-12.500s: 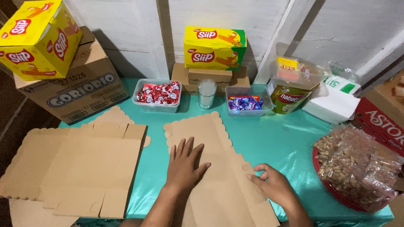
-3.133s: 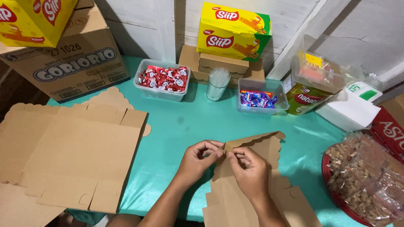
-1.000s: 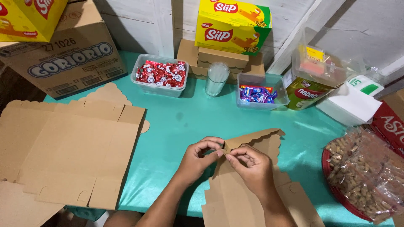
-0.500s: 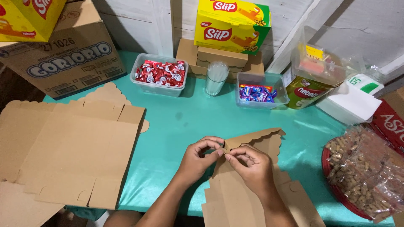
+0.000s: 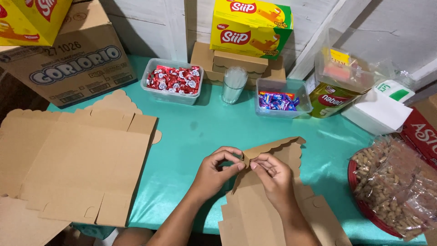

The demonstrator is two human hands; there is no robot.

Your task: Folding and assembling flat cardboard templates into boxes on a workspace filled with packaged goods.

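A brown cardboard box blank (image 5: pixel 264 205) with scalloped edges lies at the table's front edge, its far flap (image 5: pixel 282 150) folded upright. My left hand (image 5: pixel 217 172) pinches the left corner of that flap with its fingertips. My right hand (image 5: pixel 272 177) pinches the same corner from the right, resting over the blank. Both hands meet at the fold.
A stack of flat box blanks (image 5: pixel 77 164) lies on the left of the teal table (image 5: pixel 195 132). Behind stand a tub of red sweets (image 5: pixel 174 81), a glass (image 5: pixel 234 84), a tub of purple sweets (image 5: pixel 281 101), a yellow box (image 5: pixel 250 27), a carton (image 5: pixel 68 64). Bagged nuts (image 5: pixel 396 191) sit right.
The flat blank from the earliest frame now has its far flap folded up. In the last second my right fingers shifted slightly right at the corner; the flap tipped a little.
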